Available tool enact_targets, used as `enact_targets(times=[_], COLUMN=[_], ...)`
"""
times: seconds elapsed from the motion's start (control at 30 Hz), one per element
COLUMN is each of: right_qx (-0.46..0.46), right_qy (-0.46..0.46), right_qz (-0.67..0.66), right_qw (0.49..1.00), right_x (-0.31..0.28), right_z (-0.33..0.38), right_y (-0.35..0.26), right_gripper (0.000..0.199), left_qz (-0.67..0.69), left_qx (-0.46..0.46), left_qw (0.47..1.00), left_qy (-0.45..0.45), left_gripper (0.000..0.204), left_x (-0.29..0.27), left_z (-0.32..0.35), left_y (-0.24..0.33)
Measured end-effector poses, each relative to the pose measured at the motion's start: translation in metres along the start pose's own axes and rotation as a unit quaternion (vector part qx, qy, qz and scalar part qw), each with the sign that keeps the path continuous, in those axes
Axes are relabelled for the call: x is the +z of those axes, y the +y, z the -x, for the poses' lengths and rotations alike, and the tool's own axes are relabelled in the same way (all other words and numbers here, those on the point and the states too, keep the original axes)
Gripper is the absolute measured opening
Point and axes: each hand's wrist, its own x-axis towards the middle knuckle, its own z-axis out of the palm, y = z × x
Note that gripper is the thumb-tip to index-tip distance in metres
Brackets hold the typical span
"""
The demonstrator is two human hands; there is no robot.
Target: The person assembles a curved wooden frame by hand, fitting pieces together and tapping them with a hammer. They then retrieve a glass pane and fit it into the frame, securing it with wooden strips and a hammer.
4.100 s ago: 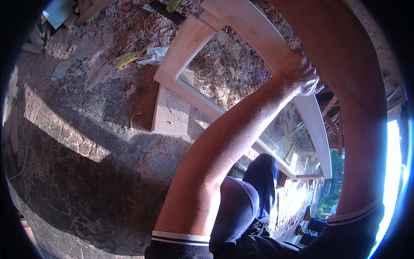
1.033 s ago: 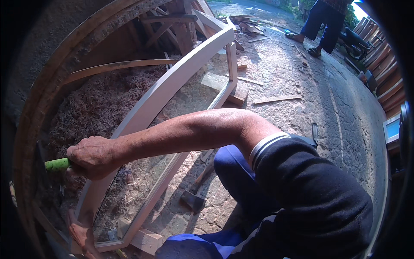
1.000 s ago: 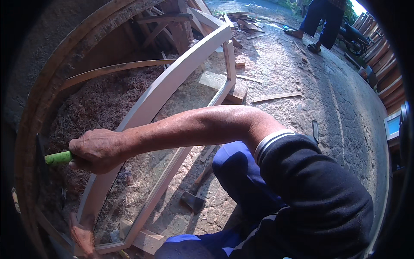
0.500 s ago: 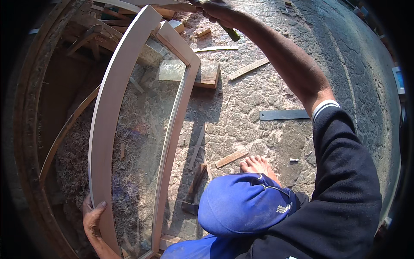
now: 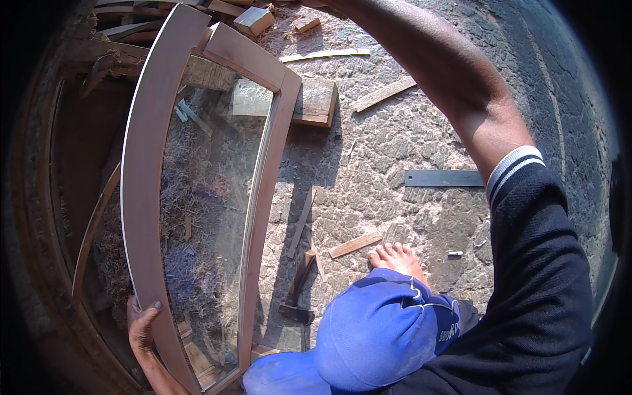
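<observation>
A pale wooden window sash with a curved outer side and a glass pane stands tilted in front of me on the left. My left hand is closed round the lower part of its curved side, thumb on the face and fingers behind the wood. Across the upper right stretches my right forearm, bare below a dark sleeve. Its hand lies past the top edge, so its fingers and anything in them are hidden. The sash's upper part is beside a thick wood block.
A hammer lies on the rough ground between the sash and my blue-clad knee. A bare foot is beside a short wood strip. A dark flat metal bar lies to the right. Wood shavings and offcuts are around.
My right hand has gone up out of the picture; the greenish object below it is no longer seen. The sash appears slightly farther left, and the view has shifted. My left hand keeps its hold.
</observation>
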Motion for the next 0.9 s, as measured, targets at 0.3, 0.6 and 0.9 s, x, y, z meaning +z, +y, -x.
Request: enact_targets(times=[0.3, 0.6, 0.9], right_qx=[-0.002, -0.009, -0.015], right_qy=[-0.009, -0.011, -0.01], right_qz=[0.043, 0.074, 0.098], right_qw=[0.999, 0.997, 0.995], right_x=[0.005, 0.003, 0.001], right_z=[-0.001, 0.001, 0.001], right_y=[-0.003, -0.014, -0.024], right_gripper=[0.044, 0.045, 0.046], left_qz=[-0.004, -0.008, -0.008], left_qx=[-0.019, 0.005, 0.011], left_qw=[1.0, 1.0, 1.0], left_qy=[-0.022, 0.005, 0.009], left_gripper=[0.046, 0.045, 0.039], left_x=[0.003, 0.005, 0.008], left_z=[0.004, 0.004, 0.008], left_y=[0.008, 0.002, 0.007])
